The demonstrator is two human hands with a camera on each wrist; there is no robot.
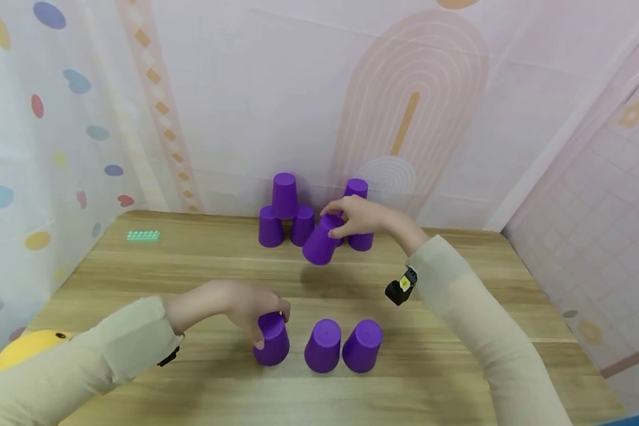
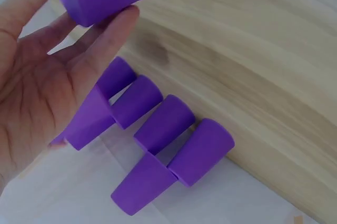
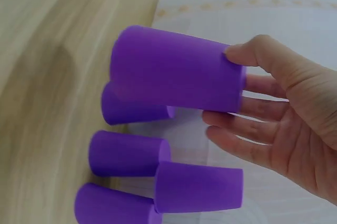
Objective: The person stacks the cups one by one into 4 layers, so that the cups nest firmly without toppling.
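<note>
Close to us, our left hand (image 1: 245, 310) curled its fingers around the left cup (image 1: 273, 338) of three upside-down purple cups in a row on the wooden table (image 1: 458, 349). The middle cup (image 1: 323, 346) and the right cup (image 1: 362, 345) stood just beside it, touching each other. Farther away, our right hand (image 1: 359, 216) pinched a tilted cup (image 1: 322, 239) by its closed end, up off the table, its open mouth pointing down and toward us. Behind it, by the wall, stood a little cup pyramid (image 1: 284, 213). The right hand was the nearer one to it.
</note>
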